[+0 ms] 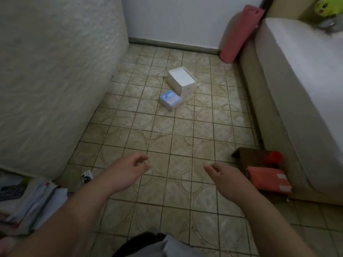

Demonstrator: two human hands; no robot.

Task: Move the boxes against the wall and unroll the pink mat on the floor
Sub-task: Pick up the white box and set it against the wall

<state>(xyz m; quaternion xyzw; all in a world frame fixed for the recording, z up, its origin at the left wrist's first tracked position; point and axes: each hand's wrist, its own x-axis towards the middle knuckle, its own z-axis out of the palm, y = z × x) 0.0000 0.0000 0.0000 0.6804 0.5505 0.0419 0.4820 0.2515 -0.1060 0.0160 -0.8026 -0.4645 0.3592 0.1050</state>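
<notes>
Two boxes sit touching on the tiled floor in mid-room: a white box point(182, 80) and, just in front of it, a smaller blue box point(170, 100). The rolled pink mat point(239, 34) leans upright in the far right corner, between the back wall and the bed. My left hand point(128, 171) and my right hand point(225, 178) reach forward low over the floor, well short of the boxes. Both hold nothing, with fingers loosely curled and apart.
A mattress point(55, 80) stands on edge along the left. A bed point(297, 99) runs along the right. A brown stool with a red cup point(272, 157) and a pink package point(269, 179) sit by the bed. Bags and papers point(31, 201) lie at lower left, beside a white plug point(86, 176).
</notes>
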